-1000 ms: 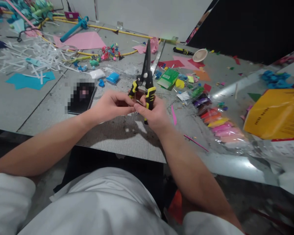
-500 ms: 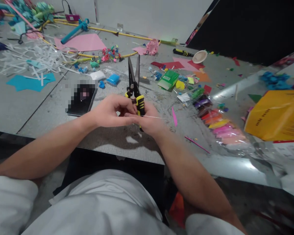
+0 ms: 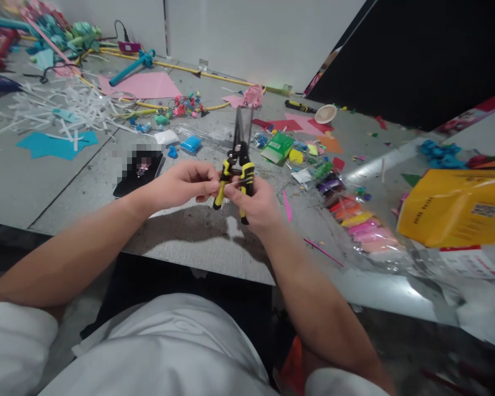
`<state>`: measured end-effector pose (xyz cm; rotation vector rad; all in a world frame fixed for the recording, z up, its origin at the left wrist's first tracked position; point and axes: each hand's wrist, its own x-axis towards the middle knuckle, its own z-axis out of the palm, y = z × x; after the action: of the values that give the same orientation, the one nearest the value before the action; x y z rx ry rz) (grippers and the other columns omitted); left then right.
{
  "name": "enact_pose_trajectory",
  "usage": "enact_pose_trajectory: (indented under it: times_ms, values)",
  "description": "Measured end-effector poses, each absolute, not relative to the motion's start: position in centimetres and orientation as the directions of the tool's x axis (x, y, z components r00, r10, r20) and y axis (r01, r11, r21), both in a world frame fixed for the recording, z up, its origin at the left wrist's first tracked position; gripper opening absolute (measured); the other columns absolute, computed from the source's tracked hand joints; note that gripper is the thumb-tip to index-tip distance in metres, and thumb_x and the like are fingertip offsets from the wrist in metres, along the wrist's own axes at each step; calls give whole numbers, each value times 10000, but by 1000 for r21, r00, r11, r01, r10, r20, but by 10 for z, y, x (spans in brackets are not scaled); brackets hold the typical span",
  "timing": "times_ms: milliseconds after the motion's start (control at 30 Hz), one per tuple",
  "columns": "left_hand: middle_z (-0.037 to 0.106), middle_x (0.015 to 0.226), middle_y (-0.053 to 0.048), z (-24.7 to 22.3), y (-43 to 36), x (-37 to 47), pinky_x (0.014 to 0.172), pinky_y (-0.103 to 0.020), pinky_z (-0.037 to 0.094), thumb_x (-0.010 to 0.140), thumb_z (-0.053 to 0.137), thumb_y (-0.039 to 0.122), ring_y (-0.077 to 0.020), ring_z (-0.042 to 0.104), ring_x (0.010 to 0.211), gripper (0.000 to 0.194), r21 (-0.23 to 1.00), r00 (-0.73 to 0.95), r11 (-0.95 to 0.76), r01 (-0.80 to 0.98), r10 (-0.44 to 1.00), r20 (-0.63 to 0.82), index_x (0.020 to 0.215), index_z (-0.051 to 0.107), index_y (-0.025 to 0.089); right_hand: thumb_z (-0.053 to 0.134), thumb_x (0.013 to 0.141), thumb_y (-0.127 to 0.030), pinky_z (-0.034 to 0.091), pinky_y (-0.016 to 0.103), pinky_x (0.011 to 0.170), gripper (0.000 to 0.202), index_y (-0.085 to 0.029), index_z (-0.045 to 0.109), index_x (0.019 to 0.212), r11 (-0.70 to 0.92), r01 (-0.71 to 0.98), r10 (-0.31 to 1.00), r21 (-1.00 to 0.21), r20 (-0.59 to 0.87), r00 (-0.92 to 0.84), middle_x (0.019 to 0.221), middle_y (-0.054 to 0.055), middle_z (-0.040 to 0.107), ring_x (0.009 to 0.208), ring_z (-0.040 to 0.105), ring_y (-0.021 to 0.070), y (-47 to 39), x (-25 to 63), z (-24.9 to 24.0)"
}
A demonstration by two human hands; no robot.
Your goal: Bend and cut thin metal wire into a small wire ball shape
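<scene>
In my right hand (image 3: 258, 204) are black-and-yellow scissors (image 3: 247, 173), held by the handles with the blades pointing away from me. The blades are slightly apart. My left hand (image 3: 193, 182) is beside them, its thumb and fingertips pinched together near the left handle. A thin, pale strand shows between the two hands, but its ends are too small to make out. Left of my left hand lies a dark phone (image 3: 138, 173) on the grey table (image 3: 181, 236).
Blue (image 3: 191, 144) and white clay packets lie beyond my hands. White paper strips (image 3: 66, 110) and a blue paper piece (image 3: 58, 144) are at left. Clay packets (image 3: 369, 228) and a yellow package (image 3: 457, 206) are at right. A pink strip (image 3: 287, 205) lies beside my right hand.
The scissors have turned more upright and shifted right, and both handles now show. My hands, overlapping before, have drawn slightly apart. The view has shifted a little.
</scene>
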<state>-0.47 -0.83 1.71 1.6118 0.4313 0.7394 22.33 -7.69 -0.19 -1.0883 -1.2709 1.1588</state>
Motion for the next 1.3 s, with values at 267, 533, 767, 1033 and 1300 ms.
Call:
enact_pose_trajectory:
  times_ms: [267, 533, 767, 1033, 1300]
  values:
    - [778, 823, -24, 5, -3, -6, 684, -289, 589, 930, 1175, 602, -146, 667, 720, 475, 964, 707, -215, -156, 657, 261, 1047, 950, 201, 1133, 857, -772, 737, 566, 1239, 612, -308, 749, 965, 242, -114, 970, -964, 238, 44, 1264, 55, 962, 1214, 899, 304, -69, 230, -13]
    - [850, 932, -49, -2, 14, -13, 742, -298, 652, 930, 1187, 596, -175, 806, 842, 442, 909, 295, -311, -278, 873, 389, 962, 922, 243, 973, 971, -856, 714, 504, 1048, 628, -296, 737, 1131, 299, 286, 936, -910, 339, 99, 1181, 48, 862, 1007, 765, 249, -70, 255, -1]
    - [808, 876, 11, 2, 31, -22, 629, -252, 581, 872, 1242, 591, -110, 700, 711, 493, 832, 56, -360, -423, 906, 420, 994, 900, 259, 917, 872, -682, 695, 545, 1022, 588, -326, 619, 1232, 334, 740, 804, -584, 586, 99, 1219, 90, 836, 1068, 778, 324, -62, 271, -10]
    - [781, 782, 9, 14, 12, -16, 664, -256, 555, 773, 1271, 557, -127, 719, 721, 498, 886, 141, -325, -331, 911, 387, 938, 921, 243, 754, 1076, -629, 700, 558, 995, 448, -247, 791, 1308, 362, 893, 806, -269, 572, -154, 1205, 205, 929, 1127, 866, 434, -73, 271, 1]
    - [783, 794, -23, 27, 1, -22, 683, -307, 556, 882, 1168, 497, -148, 695, 726, 411, 941, 198, -282, -185, 928, 317, 842, 857, 232, 715, 1004, -342, 719, 557, 981, 395, -223, 821, 1365, 398, 904, 805, -158, 533, -261, 1228, 206, 951, 1128, 900, 449, -85, 275, 11]
